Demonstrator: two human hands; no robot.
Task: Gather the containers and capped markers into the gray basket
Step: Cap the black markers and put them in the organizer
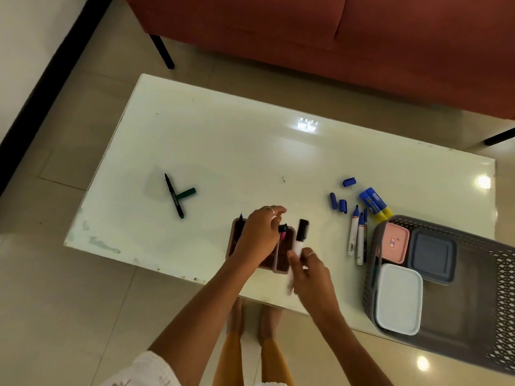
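Observation:
My right hand point(308, 271) grips a white marker with a black cap point(301, 235), tilted up over the table. My left hand point(260, 235) reaches into a brown divided organizer point(282, 260) that holds a pink-bodied marker point(282, 231) and a blue-tipped pen point(241, 217); what its fingers hold is hidden. The gray basket point(473, 330) at the right table edge contains a pink container point(394, 242), a dark gray container point(432, 256) and a white container point(400, 298). Uncapped blue markers point(356, 235) lie left of the basket, with loose blue caps point(338, 203) and blue-yellow markers point(376, 203) behind them.
A green pen point(174, 196) and its green cap point(185, 193) lie on the left of the white glass table point(223, 140). A red sofa point(334, 37) stands beyond the table. My bare feet point(250, 319) are on the tiled floor under the near edge.

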